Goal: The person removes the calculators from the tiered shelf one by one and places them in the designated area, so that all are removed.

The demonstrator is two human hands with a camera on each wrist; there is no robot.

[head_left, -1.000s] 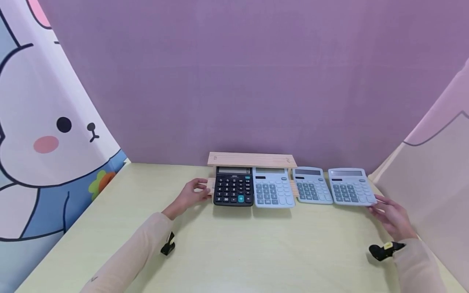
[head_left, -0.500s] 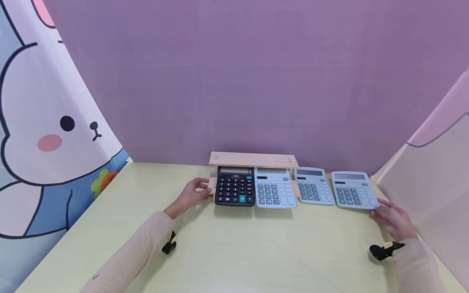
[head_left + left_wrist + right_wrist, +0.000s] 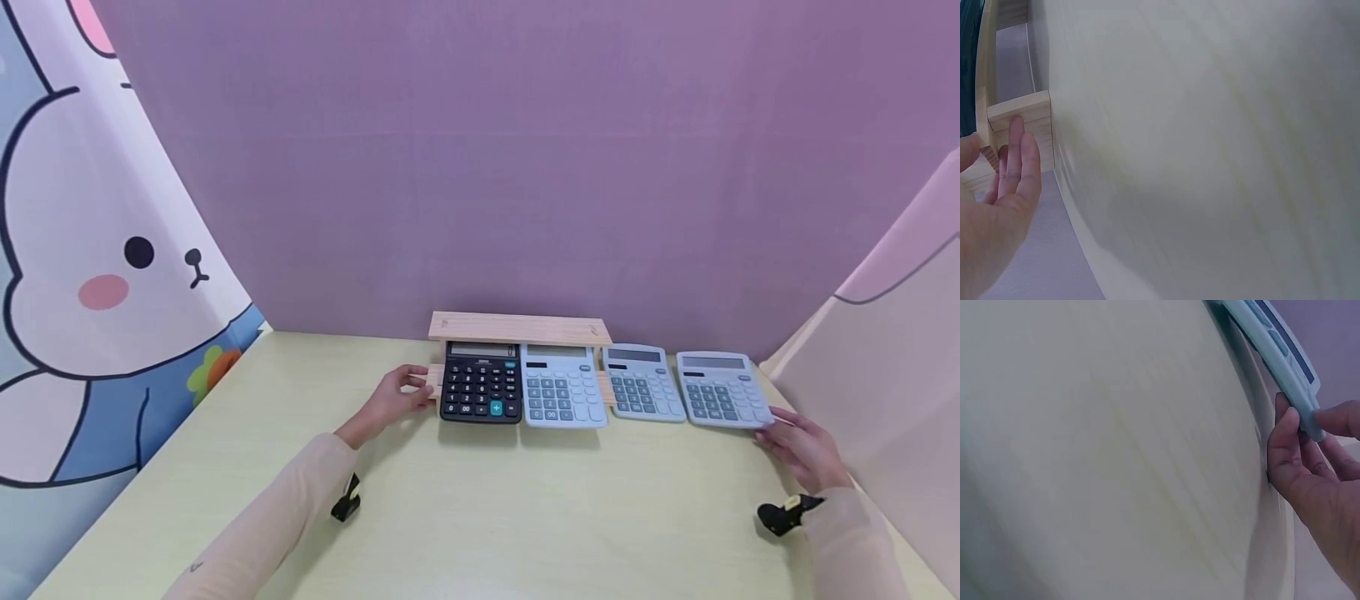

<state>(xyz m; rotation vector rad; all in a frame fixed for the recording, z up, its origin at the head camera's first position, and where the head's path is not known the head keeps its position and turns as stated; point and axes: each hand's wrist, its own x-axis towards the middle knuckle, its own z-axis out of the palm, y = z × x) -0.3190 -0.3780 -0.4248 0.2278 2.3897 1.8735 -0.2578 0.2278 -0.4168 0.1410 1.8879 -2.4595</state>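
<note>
My left hand (image 3: 390, 400) grips the left end of a small wooden stand (image 3: 521, 328); in the left wrist view the thumb and fingers lie on either side of its wooden edge (image 3: 986, 69). On the stand lean a black calculator (image 3: 482, 387) and a light blue calculator (image 3: 562, 396), side by side. To their right stands another light blue calculator (image 3: 645, 387). Farthest right is one more light blue calculator (image 3: 723, 396), its lower right corner pinched by my right hand (image 3: 806, 450). The right wrist view shows thumb and fingertips around that calculator's edge (image 3: 1285, 369).
A purple backdrop (image 3: 525, 167) rises right behind the stand. At the left is a cloth panel with a cartoon animal (image 3: 75, 292), and a pale panel (image 3: 892, 392) borders the right side. The tabletop (image 3: 510, 517) is pale yellow. Black wrist devices show below both hands.
The rightmost calculator has shifted slightly toward me with my right hand, then a touch left. My left hand keeps its grip on the stand. The view has moved slightly.
</note>
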